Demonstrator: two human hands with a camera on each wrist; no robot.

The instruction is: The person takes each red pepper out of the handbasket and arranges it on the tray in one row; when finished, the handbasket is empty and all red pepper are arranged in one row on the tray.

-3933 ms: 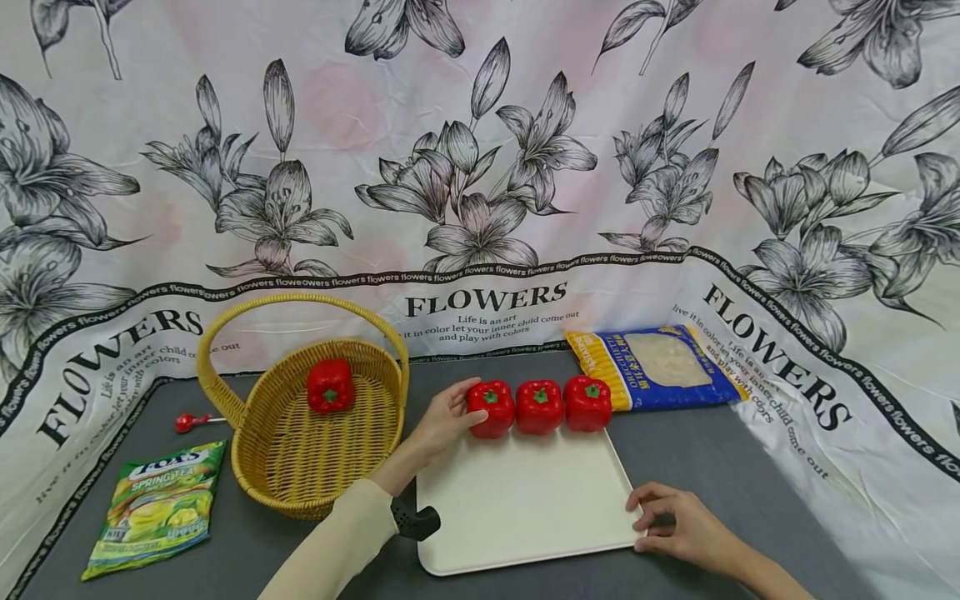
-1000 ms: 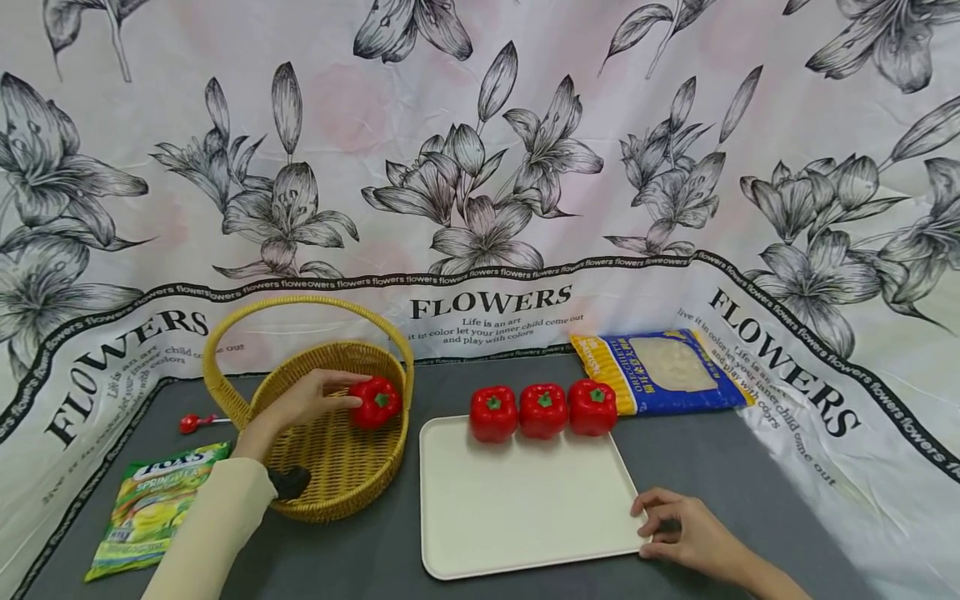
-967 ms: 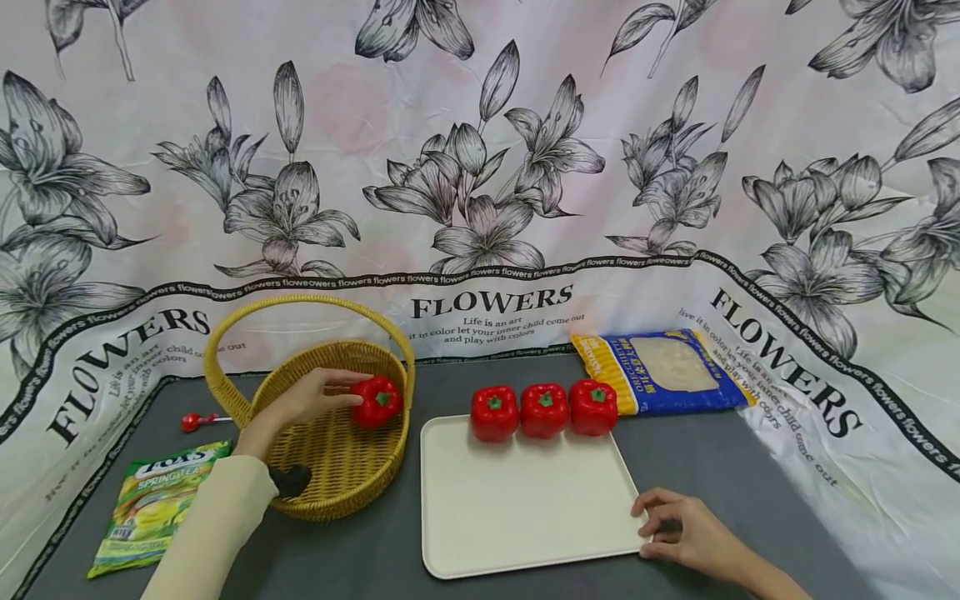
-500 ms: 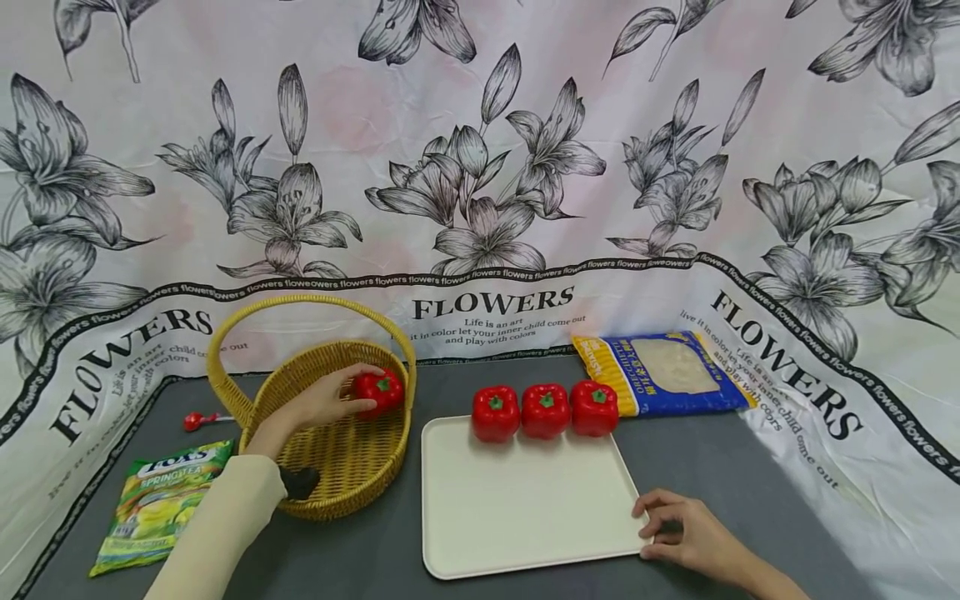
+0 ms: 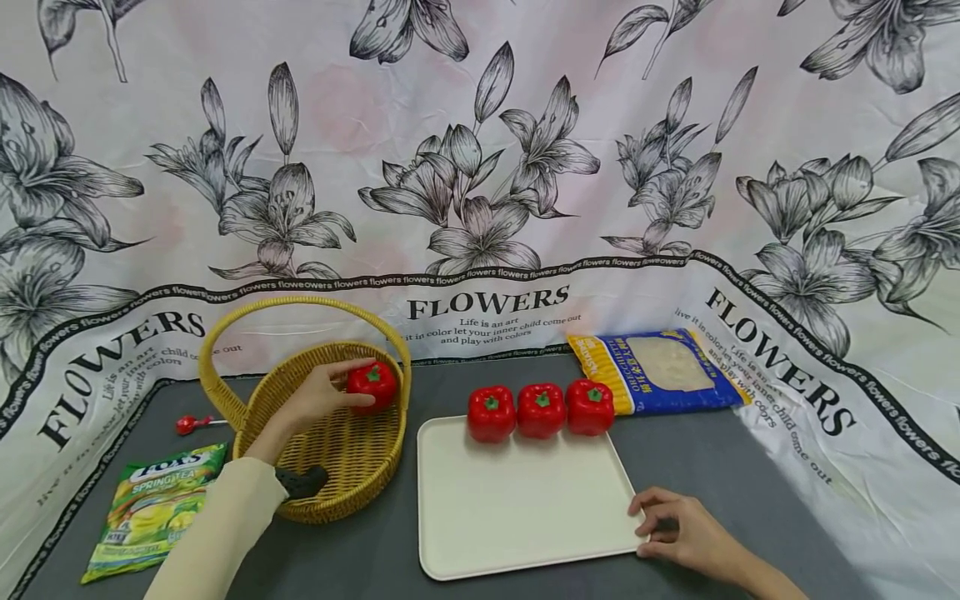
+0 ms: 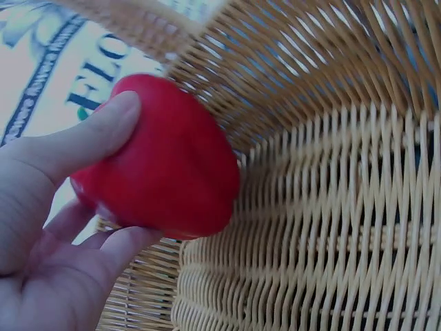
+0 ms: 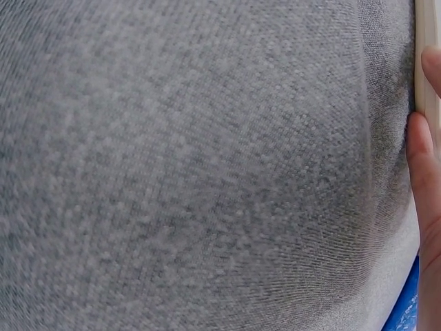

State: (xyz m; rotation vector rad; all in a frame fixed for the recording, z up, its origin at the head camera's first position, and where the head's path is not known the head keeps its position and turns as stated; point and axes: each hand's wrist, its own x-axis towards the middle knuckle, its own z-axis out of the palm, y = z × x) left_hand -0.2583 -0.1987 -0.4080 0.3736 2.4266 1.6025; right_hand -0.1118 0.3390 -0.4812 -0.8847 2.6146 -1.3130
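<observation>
In the head view, my left hand (image 5: 318,397) reaches into the yellow wicker basket (image 5: 330,504) and grips a red bell pepper (image 5: 378,385) near its back right wall. The left wrist view shows my thumb on one side of this pepper (image 6: 172,162) and fingers on the other; the wicker is close behind it. Three more red bell peppers, left (image 5: 491,415), middle (image 5: 541,412) and right (image 5: 590,408), stand in a row along the far edge of the cream tray (image 5: 525,508). My right hand (image 5: 686,532) pinches the tray's right rim near its front corner.
A blue and yellow pasta bag (image 5: 660,372) lies behind the tray, right of the peppers. Left of the basket are a red lollipop (image 5: 191,425) and a green candy bag (image 5: 153,512). The basket's tall handle (image 5: 300,302) arches over it. A flowered cloth hangs behind.
My left hand has left the left pepper on the tray, gone into the basket and taken hold of the pepper there, which has shifted right. My right hand stays at the tray rim.
</observation>
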